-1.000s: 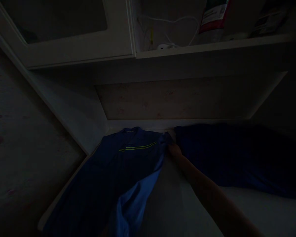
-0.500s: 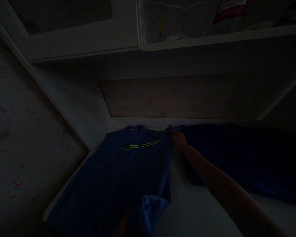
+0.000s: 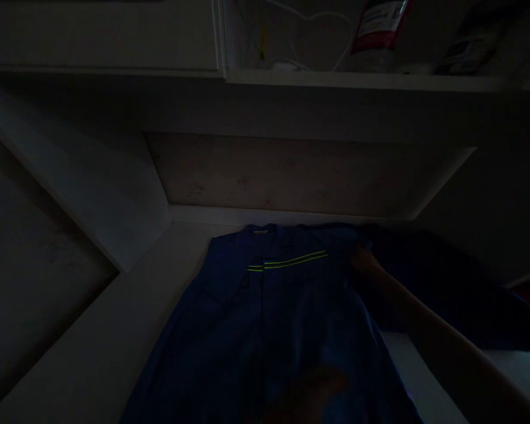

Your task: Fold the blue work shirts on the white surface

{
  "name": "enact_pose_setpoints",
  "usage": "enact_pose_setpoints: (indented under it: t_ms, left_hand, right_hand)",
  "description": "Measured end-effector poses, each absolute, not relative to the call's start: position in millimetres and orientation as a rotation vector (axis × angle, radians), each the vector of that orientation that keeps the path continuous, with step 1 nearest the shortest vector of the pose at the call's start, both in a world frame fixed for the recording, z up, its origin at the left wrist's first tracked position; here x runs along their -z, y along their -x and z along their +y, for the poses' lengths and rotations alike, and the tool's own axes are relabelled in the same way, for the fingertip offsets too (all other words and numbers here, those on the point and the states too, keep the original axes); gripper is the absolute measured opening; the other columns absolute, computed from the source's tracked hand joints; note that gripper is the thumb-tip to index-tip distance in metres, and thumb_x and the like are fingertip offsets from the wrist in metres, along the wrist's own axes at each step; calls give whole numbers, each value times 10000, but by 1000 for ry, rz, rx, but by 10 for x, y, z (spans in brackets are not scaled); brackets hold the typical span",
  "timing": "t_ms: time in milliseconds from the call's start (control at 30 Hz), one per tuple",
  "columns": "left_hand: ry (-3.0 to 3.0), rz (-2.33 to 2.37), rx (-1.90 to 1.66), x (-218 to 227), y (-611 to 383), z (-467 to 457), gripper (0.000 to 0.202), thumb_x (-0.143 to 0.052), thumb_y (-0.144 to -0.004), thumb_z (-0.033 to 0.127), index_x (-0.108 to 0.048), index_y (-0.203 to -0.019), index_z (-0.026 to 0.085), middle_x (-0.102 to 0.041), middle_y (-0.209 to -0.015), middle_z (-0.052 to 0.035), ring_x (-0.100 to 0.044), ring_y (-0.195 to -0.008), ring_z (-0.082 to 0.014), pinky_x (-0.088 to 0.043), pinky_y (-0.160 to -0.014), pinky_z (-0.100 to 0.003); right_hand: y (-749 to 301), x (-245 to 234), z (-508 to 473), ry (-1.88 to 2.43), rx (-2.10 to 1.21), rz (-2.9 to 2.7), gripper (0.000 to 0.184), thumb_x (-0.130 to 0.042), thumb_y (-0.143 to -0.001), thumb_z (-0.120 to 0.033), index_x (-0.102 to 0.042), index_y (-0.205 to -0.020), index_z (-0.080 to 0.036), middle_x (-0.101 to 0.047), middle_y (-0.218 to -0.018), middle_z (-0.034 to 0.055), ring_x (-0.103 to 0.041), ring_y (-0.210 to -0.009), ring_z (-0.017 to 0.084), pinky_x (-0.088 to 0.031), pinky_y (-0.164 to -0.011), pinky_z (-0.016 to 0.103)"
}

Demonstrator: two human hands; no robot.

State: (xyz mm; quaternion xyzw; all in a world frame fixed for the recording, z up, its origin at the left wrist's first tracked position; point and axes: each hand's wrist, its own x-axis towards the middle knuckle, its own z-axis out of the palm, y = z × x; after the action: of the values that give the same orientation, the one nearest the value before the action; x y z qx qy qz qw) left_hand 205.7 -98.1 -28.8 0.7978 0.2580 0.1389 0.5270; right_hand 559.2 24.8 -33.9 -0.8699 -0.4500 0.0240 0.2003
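Note:
The scene is very dark. A blue shirt [image 3: 265, 318] with a neon yellow chest stripe [image 3: 291, 261] lies spread on a white surface [image 3: 115, 330], collar toward the back wall. My right hand [image 3: 363, 262] reaches in from the lower right and rests on the shirt's right shoulder edge, fingers closed on the cloth. A dim shape at the bottom edge over the shirt's lower part looks like my left hand [image 3: 313, 388]; its fingers do not show.
A second dark blue cloth [image 3: 446, 277] lies to the right of the shirt, behind my arm. Above, a white shelf [image 3: 357, 79] carries a white cable [image 3: 309, 23] and a red and white packet [image 3: 380, 26]. A slanted white panel [image 3: 92, 194] borders the left.
The shirt now lies flatter, its pale inner flap no longer showing. My right hand has moved right along the shoulder edge, and the view has shifted left.

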Motion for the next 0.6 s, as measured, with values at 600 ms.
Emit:
enact_pose_setpoints:
  t_ms: [600]
  left_hand:
    - [-2207, 1856, -460, 560, -526, 1361, 386, -374, -873, 331, -610, -1130, 166, -680, -1158, -97, -634, -1037, -228, -462, -945, -330]
  right_hand:
    - [-5673, 1043, -40, 2519, -64, -1336, 583, -322, -932, -486, -453, -1403, -168, -466, -1424, 171, -443, -1297, 327, -389, -1037, 438]
